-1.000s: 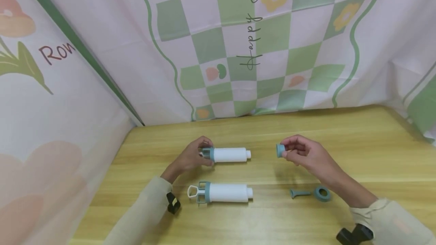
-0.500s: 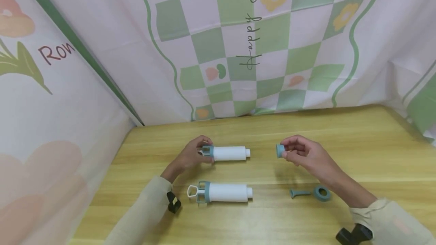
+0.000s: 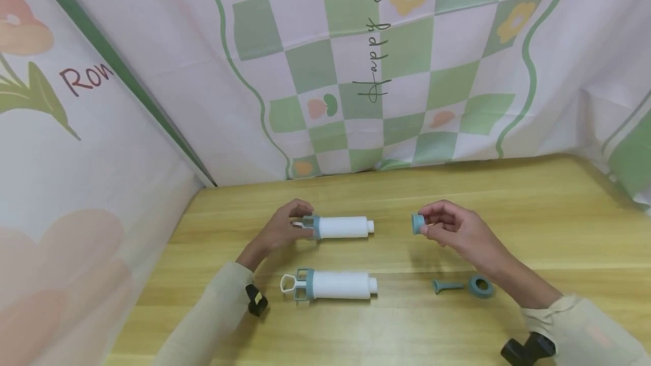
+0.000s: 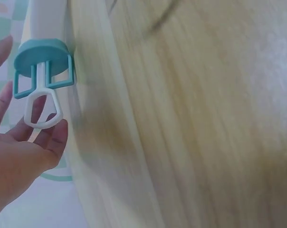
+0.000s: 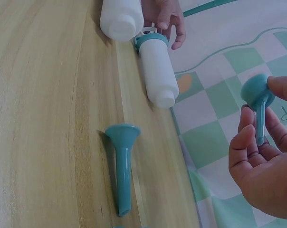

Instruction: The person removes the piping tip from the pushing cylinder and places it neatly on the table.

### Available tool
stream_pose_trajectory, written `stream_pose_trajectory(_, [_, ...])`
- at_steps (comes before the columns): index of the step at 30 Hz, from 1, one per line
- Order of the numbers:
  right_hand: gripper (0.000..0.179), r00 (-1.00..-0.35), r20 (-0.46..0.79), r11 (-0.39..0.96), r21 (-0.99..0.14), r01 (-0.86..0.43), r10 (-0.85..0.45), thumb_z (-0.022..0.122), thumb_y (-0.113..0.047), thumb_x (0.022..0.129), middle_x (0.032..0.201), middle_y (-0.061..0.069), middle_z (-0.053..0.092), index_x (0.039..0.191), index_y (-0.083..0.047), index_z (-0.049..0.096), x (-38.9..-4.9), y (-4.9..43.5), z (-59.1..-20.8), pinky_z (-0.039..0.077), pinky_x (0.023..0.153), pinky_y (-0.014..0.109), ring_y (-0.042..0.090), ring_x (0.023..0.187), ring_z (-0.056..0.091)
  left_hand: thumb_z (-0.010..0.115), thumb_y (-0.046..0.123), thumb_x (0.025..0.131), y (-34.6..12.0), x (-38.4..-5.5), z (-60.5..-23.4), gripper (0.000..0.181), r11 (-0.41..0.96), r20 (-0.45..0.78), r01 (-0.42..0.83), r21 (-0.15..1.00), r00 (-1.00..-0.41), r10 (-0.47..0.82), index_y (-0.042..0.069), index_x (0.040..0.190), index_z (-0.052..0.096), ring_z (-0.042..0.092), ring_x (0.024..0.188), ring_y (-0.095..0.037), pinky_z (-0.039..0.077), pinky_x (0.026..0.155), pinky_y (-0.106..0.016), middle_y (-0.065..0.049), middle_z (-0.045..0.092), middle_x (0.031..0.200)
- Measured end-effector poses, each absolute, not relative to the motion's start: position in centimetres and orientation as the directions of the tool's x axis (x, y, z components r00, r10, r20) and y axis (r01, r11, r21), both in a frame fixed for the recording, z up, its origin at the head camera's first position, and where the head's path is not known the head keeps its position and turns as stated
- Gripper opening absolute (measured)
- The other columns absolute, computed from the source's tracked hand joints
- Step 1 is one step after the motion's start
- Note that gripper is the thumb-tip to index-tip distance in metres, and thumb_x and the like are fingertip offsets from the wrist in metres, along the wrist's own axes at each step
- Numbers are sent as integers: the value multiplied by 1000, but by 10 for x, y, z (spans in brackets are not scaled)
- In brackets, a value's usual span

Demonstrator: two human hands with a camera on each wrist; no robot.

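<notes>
My right hand (image 3: 452,230) pinches a small teal funnel-shaped nozzle (image 3: 418,223) above the table; its thin stem shows in the right wrist view (image 5: 260,118). My left hand (image 3: 285,227) is spread around the handle end of the farther white syringe-like tube (image 3: 343,227), which lies on its side. That end has a teal collar (image 4: 43,54) with side loops and a white pull ring (image 4: 43,109); the fingers are loosely bent close by the ring. Nearer me lies a matching tube (image 3: 341,285), its plain tip pointing right.
A longer teal nozzle (image 3: 447,286) and a teal ring (image 3: 481,286) lie on the wooden table (image 3: 396,332) below my right forearm. Behind the table hangs a checked curtain (image 3: 356,72); another cloth (image 3: 102,146) borders the left side.
My left hand has loosened from the teal collar and drawn slightly left and back. The right hand and its nozzle have stayed nearly still.
</notes>
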State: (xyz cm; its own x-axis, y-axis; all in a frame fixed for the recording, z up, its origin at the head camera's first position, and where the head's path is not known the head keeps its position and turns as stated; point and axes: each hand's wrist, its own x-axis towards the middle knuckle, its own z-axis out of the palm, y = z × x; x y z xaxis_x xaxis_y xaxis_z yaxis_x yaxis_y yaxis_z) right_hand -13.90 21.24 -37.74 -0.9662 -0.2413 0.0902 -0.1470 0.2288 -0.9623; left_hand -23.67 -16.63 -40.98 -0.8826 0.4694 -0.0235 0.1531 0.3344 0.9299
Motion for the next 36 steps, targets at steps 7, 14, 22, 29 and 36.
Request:
stream_pose_trajectory(7, [36, -967, 91, 234, -961, -148, -238, 64, -16, 100, 108, 15, 63, 127, 5, 53, -139, 212, -375, 54, 71, 30, 22, 91, 63, 77, 4, 86, -165, -236, -403, 56, 352, 21, 207, 913, -884, 466, -4, 133, 49, 45, 130, -39, 38, 107, -52, -25, 50, 139])
stream_pose_trajectory(14, [36, -967, 99, 245, -957, -157, -236, 63, -17, 100, 109, 15, 63, 127, 5, 53, -137, 211, -373, 53, 71, 29, 19, 90, 63, 76, 5, 86, -155, -229, -393, 51, 356, 83, 268, 895, -886, 457, -2, 131, 53, 46, 129, -41, 37, 107, -55, -23, 54, 135])
stream_pose_trajectory(22, [34, -965, 116, 262, -948, -178, -236, 63, -21, 101, 109, 15, 65, 125, 2, 55, -136, 210, -370, 54, 73, 29, 23, 91, 63, 81, 9, 84, -143, -224, -384, 53, 382, 162, 368, 848, -865, 474, 1, 130, 56, 50, 125, -32, 37, 106, -56, -15, 58, 131])
stream_pose_trajectory(29, [32, -964, 133, 239, -953, -189, -231, 62, -18, 101, 110, 12, 65, 125, 3, 55, -133, 210, -367, 53, 73, 27, 21, 91, 64, 83, 10, 82, -129, -215, -373, 53, 393, 200, 431, 812, -839, 506, 5, 129, 58, 53, 122, -27, 43, 103, -50, -7, 61, 128])
stream_pose_trajectory(36, [31, -966, 137, 232, -954, -189, -221, 62, -16, 101, 108, 10, 66, 123, 3, 55, -131, 210, -365, 53, 72, 26, 20, 90, 64, 84, 8, 81, -117, -204, -365, 54, 384, 235, 467, 796, -824, 515, 6, 129, 57, 55, 121, -29, 45, 100, -51, -5, 63, 126])
